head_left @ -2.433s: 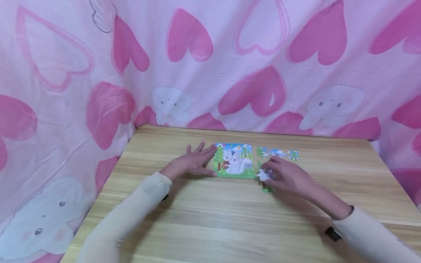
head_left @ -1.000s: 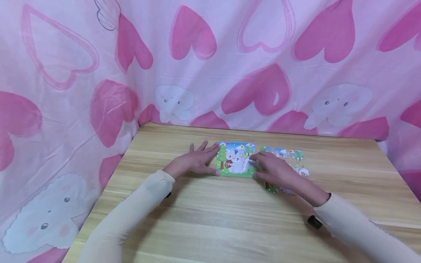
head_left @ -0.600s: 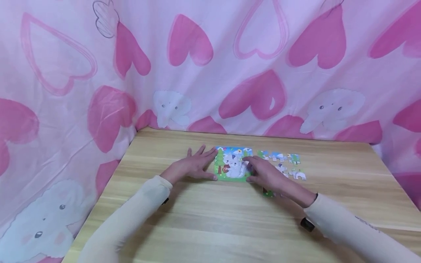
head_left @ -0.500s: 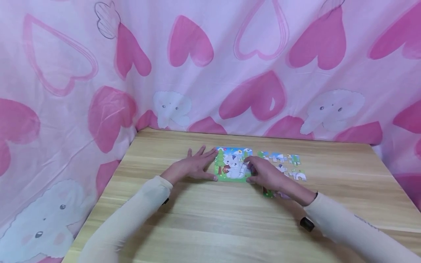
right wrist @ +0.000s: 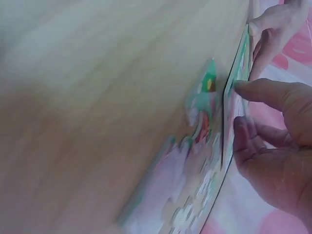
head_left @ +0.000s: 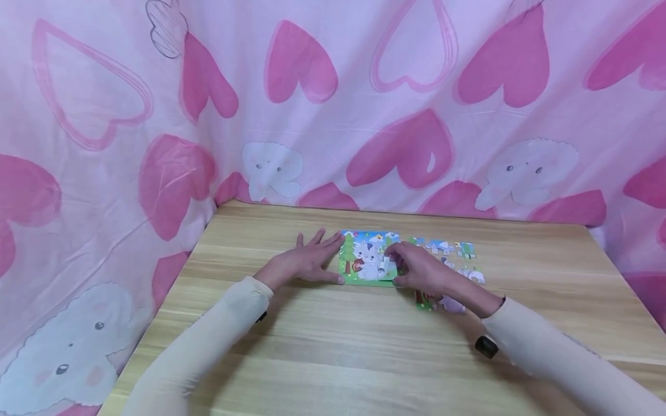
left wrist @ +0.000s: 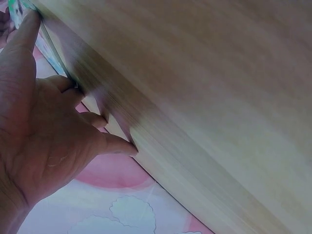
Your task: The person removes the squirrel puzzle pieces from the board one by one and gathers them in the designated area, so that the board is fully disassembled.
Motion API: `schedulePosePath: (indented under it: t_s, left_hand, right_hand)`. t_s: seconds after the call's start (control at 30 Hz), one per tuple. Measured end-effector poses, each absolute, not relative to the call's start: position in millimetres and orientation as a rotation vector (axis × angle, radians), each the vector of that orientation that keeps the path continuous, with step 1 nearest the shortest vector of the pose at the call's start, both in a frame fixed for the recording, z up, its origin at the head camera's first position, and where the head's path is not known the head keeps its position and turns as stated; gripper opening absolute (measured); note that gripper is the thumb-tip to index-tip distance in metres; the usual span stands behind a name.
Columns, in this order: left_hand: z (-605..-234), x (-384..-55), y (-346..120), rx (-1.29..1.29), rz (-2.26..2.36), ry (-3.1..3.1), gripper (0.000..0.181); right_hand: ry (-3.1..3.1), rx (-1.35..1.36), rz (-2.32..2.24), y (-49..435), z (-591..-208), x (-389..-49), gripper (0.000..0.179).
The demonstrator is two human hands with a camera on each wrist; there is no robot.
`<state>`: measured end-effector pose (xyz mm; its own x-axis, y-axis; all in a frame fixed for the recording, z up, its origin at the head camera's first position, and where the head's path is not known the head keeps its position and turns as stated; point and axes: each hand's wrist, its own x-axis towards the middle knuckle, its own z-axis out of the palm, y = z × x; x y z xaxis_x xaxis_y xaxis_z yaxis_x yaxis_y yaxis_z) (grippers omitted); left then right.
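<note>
A square puzzle board (head_left: 359, 245) with a white squirrel picture lies near the back of the table. My left hand (head_left: 306, 261) is spread flat, its thumb and fingertips touching the board's left edge. Over the board's lower right part, my right hand (head_left: 424, 268) pinches a puzzle piece (head_left: 388, 270) between thumb and fingers. That piece lies on the picture, and my fingers cover part of it. Loose puzzle pieces (head_left: 465, 250) lie in rows to the right of the board, some hidden under my right hand and forearm. The right wrist view shows fingers (right wrist: 265, 92) at the board's edge.
The wooden table (head_left: 333, 352) reaches back to a pink curtain (head_left: 322, 127) printed with hearts, which also hangs along its left side. A dark wrist device (head_left: 486, 346) sits under my right sleeve.
My right hand has moved left from the loose pieces onto the board with a puzzle piece. Most recently that piece shifted slightly at the lower right. My left hand has stayed at the board.
</note>
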<state>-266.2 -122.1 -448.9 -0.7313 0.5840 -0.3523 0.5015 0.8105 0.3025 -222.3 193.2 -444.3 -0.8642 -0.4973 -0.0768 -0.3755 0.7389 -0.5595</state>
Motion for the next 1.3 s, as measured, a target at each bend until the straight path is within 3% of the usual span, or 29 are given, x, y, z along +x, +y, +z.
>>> schedulePosePath:
  t_s: [0.67, 1.3]
  left_hand:
    - [-449, -270, -125, 0.81, 0.264, 2.545, 0.112]
    - [-450, -276, -119, 0.814, 0.256, 2.554, 0.112]
  right_hand:
    - [2.742, -0.637, -0.785, 347, -442, -169, 0.06]
    - [2.731, -0.724, -0.745, 374, -449, -165, 0.056]
